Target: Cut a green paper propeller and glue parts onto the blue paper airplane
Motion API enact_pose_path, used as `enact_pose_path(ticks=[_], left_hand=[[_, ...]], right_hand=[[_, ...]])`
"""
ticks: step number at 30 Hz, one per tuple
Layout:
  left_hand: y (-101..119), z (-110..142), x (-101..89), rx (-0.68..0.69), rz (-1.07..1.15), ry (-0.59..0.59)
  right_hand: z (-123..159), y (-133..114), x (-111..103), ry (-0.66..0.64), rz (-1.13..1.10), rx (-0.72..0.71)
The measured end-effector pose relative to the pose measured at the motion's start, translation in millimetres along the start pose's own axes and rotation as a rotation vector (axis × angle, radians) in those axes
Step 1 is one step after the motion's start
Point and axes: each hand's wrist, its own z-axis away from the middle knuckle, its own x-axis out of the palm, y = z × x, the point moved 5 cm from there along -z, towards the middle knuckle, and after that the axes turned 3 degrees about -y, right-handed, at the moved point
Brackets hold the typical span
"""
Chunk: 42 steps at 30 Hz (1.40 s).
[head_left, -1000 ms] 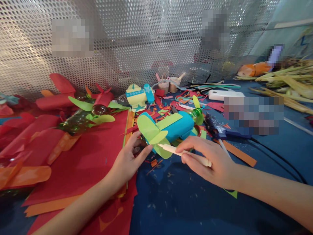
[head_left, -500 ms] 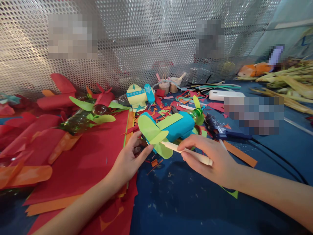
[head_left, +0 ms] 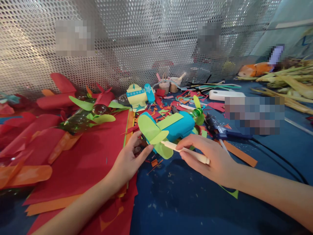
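Note:
A toy plane (head_left: 179,125), made of a green bottle wrapped in blue paper with light-green paper wings and tail, is in the middle of the view. My left hand (head_left: 132,151) grips its near end, thumb in front; some of its fingers are hidden behind the paper. In my right hand (head_left: 205,156) is a cream-white marker pen (head_left: 188,153), pinched between thumb and fingers. The pen's tip is at the light-green tail paper, and I cannot tell whether it touches. The plane's bottle-neck end, with a green propeller (head_left: 199,112), points away to the right.
Red paper sheets (head_left: 90,156) lie left, below red paper-and-bottle planes (head_left: 31,137). A yellow-and-blue plane (head_left: 137,96) and coloured scraps are behind. At right are a glue gun (head_left: 217,127) with its black cord (head_left: 278,151), a white device (head_left: 226,94) and dried husks (head_left: 290,76).
The pen tip has shifted slightly to the right along the tail paper, with my right hand moving a little. My left hand keeps its hold on the plane.

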Motion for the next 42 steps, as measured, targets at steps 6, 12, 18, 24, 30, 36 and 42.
enact_pose_path(ticks=[6,12,18,24,30,36,42], left_hand=[[-0.8,-0.8,0.3,0.014,0.003,-0.005],[-0.1,-0.6,0.0,0.020,0.003,-0.008],[1.4,-1.4,-0.2,0.010,0.004,-0.006],[1.6,-2.0,-0.1,0.022,-0.003,-0.003],[2.9,-1.4,0.3,0.008,-0.012,0.000],[3.2,-0.1,0.1,0.003,-0.009,-0.001],[3.0,-0.6,0.3,-0.008,-0.009,-0.016]], right_hand=[[0.7,0.0,0.4,0.004,-0.008,-0.008],[0.1,0.2,0.6,-0.001,-0.003,-0.009],[0.9,1.9,1.8,-0.012,0.000,0.001],[-0.4,0.9,0.9,-0.005,-0.004,0.002],[0.0,1.5,1.6,-0.012,-0.005,0.002],[0.3,0.7,1.4,-0.013,0.005,0.005],[-0.3,0.6,-1.3,0.015,0.008,0.042]])
